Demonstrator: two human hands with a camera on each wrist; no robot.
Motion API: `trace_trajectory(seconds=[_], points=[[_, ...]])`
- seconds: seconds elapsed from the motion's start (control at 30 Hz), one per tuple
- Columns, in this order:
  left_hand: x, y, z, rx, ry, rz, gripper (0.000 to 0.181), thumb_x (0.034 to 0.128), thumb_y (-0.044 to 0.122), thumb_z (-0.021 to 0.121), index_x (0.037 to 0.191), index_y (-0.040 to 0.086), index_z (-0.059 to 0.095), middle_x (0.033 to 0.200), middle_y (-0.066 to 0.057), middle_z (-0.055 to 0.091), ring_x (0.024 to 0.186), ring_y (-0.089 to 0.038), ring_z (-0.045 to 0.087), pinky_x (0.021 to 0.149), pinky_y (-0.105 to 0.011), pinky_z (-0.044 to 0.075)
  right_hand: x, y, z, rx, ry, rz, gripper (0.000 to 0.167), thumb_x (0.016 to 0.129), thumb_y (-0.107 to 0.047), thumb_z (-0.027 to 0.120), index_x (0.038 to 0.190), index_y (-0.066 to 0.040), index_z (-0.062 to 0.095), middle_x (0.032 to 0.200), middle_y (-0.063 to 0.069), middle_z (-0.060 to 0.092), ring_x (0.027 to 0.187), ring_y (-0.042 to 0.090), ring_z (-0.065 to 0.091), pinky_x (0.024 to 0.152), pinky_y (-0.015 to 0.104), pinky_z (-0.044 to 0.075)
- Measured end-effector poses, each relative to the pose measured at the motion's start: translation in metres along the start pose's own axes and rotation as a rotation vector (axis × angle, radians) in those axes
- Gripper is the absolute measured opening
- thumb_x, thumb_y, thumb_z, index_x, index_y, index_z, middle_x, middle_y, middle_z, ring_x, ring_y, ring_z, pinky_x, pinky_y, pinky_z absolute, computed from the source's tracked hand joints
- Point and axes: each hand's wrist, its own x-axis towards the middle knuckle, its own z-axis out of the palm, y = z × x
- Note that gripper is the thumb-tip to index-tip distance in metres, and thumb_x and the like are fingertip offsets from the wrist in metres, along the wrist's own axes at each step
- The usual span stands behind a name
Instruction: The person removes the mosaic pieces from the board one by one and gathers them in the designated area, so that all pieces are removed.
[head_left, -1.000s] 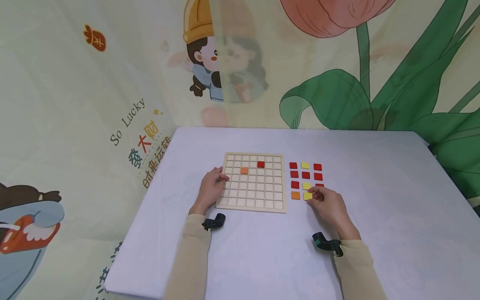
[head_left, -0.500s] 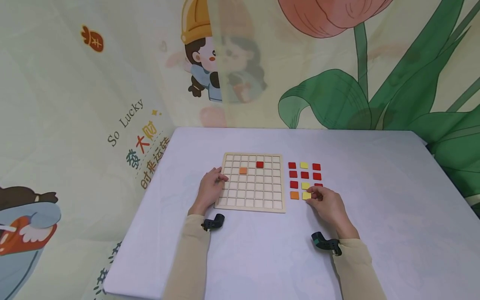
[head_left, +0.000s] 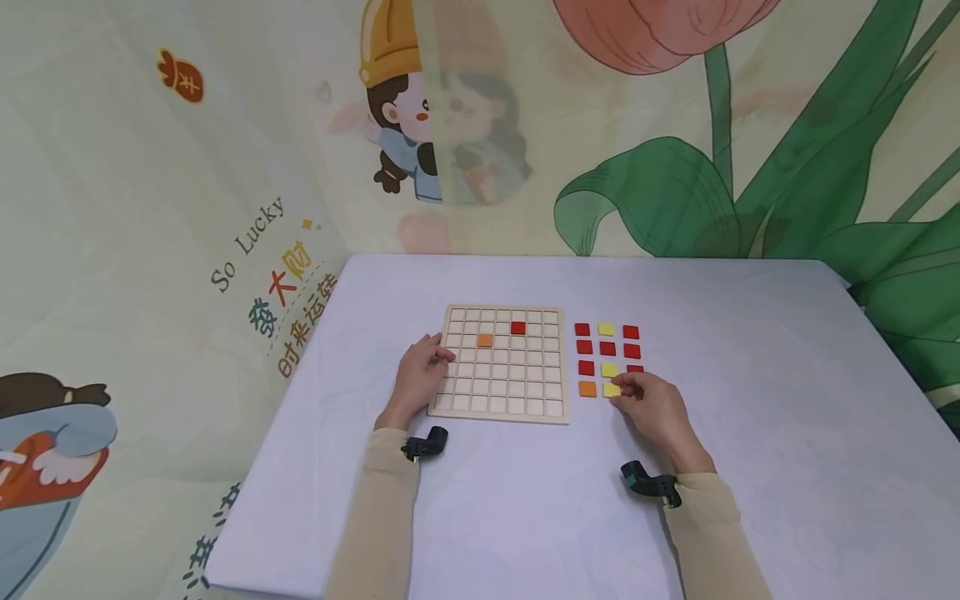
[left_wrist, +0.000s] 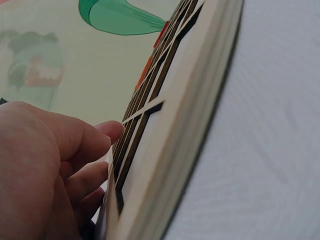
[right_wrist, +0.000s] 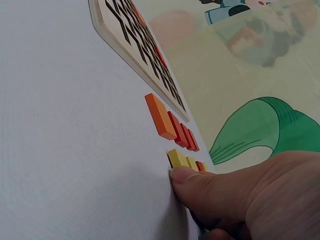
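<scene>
The square wooden grid board (head_left: 498, 408) lies flat on the table. One orange tile (head_left: 485, 341) and one red tile (head_left: 518, 328) sit in its cells. My left hand (head_left: 417, 377) holds the board's left rim; in the left wrist view the thumb (left_wrist: 111, 131) lies at the rim with bent fingers below it. To the right of the board, my right hand (head_left: 657, 412) pinches the nearest yellow tile (head_left: 611, 390), which is at table level in its row. The right thumb (right_wrist: 186, 176) touches that tile's near end in the right wrist view; the other fingers are mostly hidden.
Loose tiles stand in three columns right of the board: several red ones (head_left: 583, 347), more yellow ones (head_left: 606, 329) and an orange one (head_left: 587, 389). A red tile (head_left: 634, 368) is partly covered by the right hand. A printed curtain (head_left: 637, 125) hangs behind the white table (head_left: 525, 517).
The head view has shifted slightly, so everything sits a little further left. Both hands stay in place, the right one still at the same yellow tile.
</scene>
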Motion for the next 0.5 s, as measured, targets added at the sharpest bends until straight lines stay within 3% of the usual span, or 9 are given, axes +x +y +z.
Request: trace_trajectory(seconds=[0.5], points=[[0.0024, -0.0035, 0.0009, 0.002, -0.001, 0.009, 0.017, 0.0944, 0.006, 0.053, 0.097, 0.008, 0.069, 0.151, -0.010, 0.044, 0.146, -0.026, 0.025, 0.124, -0.037, 0.011, 0.0008, 0.0007, 0.0011, 0.020, 0.005, 0.018, 0.034, 0.087, -0.008, 0.072, 0.120, -0.003, 0.064, 0.094, 0.011, 0.055, 0.092, 0.026, 0.049, 0.067, 0.027, 0.049]])
